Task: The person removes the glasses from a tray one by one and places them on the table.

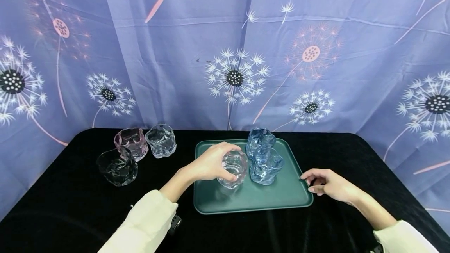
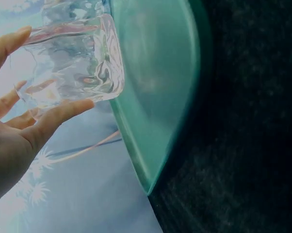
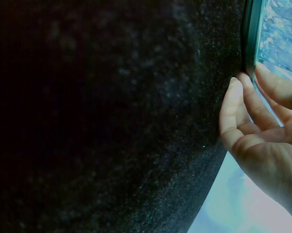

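My left hand (image 1: 212, 163) grips a clear glass cup (image 2: 83, 63) around its sides, thumb on one side and fingers on the other. The cup is over the left half of a green tray (image 1: 246, 202); whether its base touches the tray I cannot tell. Right of it, two blue glass cups (image 1: 266, 169) stand on the tray, one behind the other. At the tray's right edge, my right hand (image 1: 332, 184) pinches the rim between thumb and bent fingers, also seen in the right wrist view.
On the black-covered table (image 1: 70, 206), left of the tray, stand a pink glass cup (image 1: 131, 141), another clear glass cup (image 1: 161, 141) and a dark-looking transparent cup (image 1: 118, 169). A blue curtain with dandelion prints (image 1: 175, 61) hangs behind the table.
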Demonstrator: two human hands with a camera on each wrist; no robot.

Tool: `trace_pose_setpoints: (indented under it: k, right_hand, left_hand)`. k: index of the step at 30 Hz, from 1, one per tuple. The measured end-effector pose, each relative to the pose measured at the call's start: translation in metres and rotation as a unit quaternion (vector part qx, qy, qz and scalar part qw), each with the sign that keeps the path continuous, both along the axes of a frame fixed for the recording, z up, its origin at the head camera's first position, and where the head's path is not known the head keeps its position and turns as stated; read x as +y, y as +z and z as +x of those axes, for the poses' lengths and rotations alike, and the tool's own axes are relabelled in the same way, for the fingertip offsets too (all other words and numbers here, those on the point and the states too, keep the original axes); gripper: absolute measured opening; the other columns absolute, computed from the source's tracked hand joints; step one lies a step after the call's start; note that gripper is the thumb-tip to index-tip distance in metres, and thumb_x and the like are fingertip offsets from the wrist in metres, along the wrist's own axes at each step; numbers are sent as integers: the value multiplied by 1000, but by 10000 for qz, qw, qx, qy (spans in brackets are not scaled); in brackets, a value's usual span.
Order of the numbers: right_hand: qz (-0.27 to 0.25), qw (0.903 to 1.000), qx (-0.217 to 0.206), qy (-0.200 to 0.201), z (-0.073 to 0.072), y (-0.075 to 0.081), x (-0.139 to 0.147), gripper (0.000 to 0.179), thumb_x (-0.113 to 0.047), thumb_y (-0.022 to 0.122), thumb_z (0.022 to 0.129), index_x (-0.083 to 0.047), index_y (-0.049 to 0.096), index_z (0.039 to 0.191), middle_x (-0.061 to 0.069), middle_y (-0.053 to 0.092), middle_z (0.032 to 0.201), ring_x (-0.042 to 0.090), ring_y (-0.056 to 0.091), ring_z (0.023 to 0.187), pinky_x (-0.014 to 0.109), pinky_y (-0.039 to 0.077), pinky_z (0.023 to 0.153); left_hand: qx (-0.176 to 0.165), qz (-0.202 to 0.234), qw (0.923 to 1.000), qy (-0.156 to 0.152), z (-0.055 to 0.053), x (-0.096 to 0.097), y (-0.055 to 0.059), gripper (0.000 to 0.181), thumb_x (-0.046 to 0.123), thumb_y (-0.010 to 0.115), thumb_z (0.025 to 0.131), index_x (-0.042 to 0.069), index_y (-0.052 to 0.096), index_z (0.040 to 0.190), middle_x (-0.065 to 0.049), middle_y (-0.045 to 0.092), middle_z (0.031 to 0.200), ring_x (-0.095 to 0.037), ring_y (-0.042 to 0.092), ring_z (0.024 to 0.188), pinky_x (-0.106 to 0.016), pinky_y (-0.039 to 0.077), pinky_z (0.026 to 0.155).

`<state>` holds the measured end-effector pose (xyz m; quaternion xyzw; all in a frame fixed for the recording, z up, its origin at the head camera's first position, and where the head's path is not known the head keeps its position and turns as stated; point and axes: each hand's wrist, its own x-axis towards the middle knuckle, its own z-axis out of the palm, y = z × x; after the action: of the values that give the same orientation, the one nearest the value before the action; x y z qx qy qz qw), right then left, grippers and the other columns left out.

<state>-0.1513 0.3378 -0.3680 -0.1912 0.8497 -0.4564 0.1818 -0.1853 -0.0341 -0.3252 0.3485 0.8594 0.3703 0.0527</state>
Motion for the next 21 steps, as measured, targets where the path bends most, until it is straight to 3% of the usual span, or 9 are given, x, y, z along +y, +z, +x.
trace_pose_setpoints:
  k: [11, 21]
  right_hand:
    - [-9, 10000, 29, 10, 0, -1, 0, 30, 4, 57, 84, 12, 52, 113, 19, 53, 92, 11, 50, 66, 29, 46, 54]
    - [-100, 9998, 145, 115, 0, -2, 1, 30, 4, 58, 84, 13, 52, 111, 19, 53, 91, 10, 49, 65, 28, 45, 53]
  left_hand:
    - [-38, 106, 9999, 108, 1, -16, 4, 70, 19, 80, 63, 5, 51, 126, -12, 50, 122, -26, 50, 105, -34, 46, 82]
    - [113, 62, 9990, 436, 5, -36, 2, 69, 21, 79, 61, 6, 54, 123, -11, 53, 119, -25, 51, 102, -36, 46, 81]
